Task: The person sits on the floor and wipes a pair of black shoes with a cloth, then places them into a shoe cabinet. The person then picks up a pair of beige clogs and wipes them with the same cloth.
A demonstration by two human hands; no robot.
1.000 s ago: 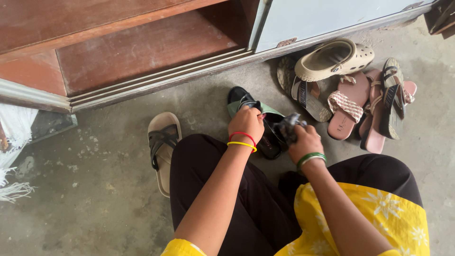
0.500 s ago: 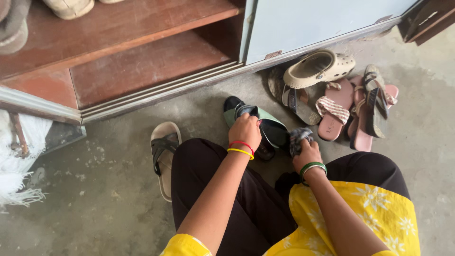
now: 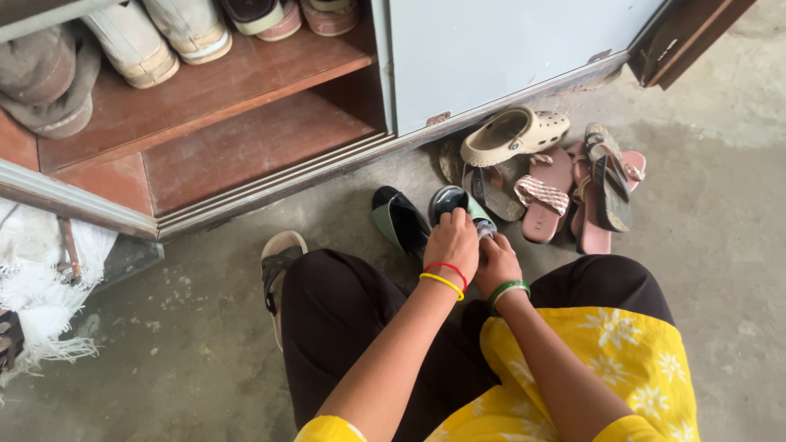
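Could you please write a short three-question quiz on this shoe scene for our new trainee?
1. True or false: the left hand grips a green-and-black sandal.
2. Which shoe lies on top of the pile by the cabinet door: A, a beige clog, or B, a white sneaker?
3. Fill in: the lower shelf of the cabinet holds ___ shoes.

Key: 1 true; 2 A; 3 no. The right hand sits close beside the left, at the same sandal.

beige clog [image 3: 514, 135] atop pink sandals [image 3: 573, 192]; tan slide [image 3: 278, 262]; shoes on wooden shelf [image 3: 205, 90]
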